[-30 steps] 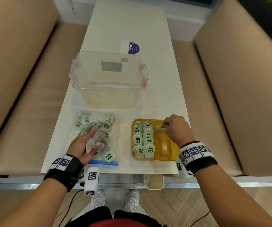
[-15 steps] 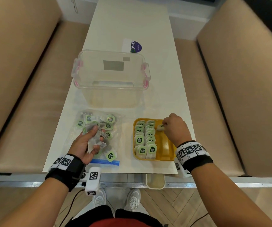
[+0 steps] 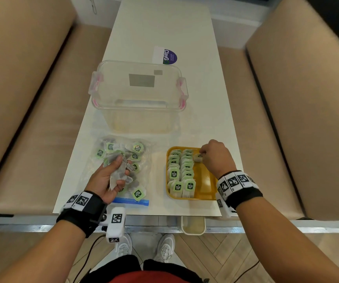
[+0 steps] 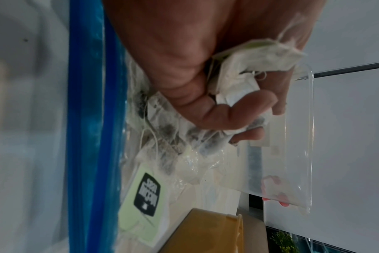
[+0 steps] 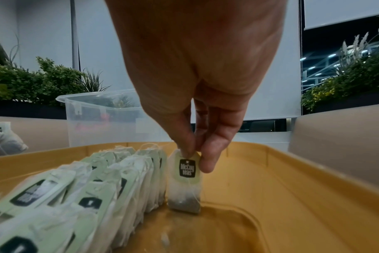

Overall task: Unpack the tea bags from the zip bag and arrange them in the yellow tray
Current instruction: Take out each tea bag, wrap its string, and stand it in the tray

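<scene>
The yellow tray sits near the table's front edge, with two rows of upright tea bags along its left side. My right hand pinches one tea bag by its top; the bag stands upright at the tray's far end, its bottom on the tray floor beside the second row. The clear zip bag with a blue seal lies left of the tray, several tea bags inside. Above it my left hand grips a bunch of tea bags.
A clear plastic box with pink latches stands behind the zip bag and tray. A purple-and-white card lies farther back. Beige bench seats flank the white table. A small cream bin hangs under the front edge.
My right hand has lowered the pinched tea bag slightly toward the tray's far end. The left hand keeps its bunch over the zip bag with little movement.
</scene>
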Motion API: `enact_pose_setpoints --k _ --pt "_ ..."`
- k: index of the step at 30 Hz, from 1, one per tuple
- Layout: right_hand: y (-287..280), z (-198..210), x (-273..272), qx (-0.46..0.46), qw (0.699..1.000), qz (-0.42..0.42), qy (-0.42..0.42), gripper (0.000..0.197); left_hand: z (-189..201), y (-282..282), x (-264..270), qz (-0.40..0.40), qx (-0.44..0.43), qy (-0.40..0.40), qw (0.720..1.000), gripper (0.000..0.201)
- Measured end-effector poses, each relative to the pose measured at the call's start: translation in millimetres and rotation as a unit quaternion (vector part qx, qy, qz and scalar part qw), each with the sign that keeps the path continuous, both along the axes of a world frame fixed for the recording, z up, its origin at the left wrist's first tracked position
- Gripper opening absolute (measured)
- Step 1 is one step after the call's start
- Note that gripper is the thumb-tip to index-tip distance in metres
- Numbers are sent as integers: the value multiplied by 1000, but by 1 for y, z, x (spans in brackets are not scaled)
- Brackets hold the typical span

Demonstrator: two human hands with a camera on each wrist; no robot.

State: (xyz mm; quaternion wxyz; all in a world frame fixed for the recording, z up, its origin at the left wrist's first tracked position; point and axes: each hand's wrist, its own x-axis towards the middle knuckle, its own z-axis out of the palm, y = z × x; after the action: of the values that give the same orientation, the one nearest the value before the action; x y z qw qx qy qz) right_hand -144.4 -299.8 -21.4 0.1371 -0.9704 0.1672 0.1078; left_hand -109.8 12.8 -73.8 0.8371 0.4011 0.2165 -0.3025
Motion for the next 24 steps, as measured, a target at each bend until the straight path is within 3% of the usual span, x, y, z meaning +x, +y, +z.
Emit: enact_pose_setpoints --k 10,18,20,22,24 --pt "-4 1 0 37 998 -38 -41 15 2 -1 0 1 -3 1 1000 30" --pt "26 29 -10 87 979 -27 -185 10 4 2 3 -1 -26 11 1000 28" --pt "57 36 -9 149 975 -6 -164 9 4 1 4 -1 -37 14 999 30" --pt "92 37 -10 200 975 39 -91 11 5 2 6 -1 -43 14 999 28" --pt "124 30 -13 187 976 108 -9 20 4 6 9 2 -44 8 999 26"
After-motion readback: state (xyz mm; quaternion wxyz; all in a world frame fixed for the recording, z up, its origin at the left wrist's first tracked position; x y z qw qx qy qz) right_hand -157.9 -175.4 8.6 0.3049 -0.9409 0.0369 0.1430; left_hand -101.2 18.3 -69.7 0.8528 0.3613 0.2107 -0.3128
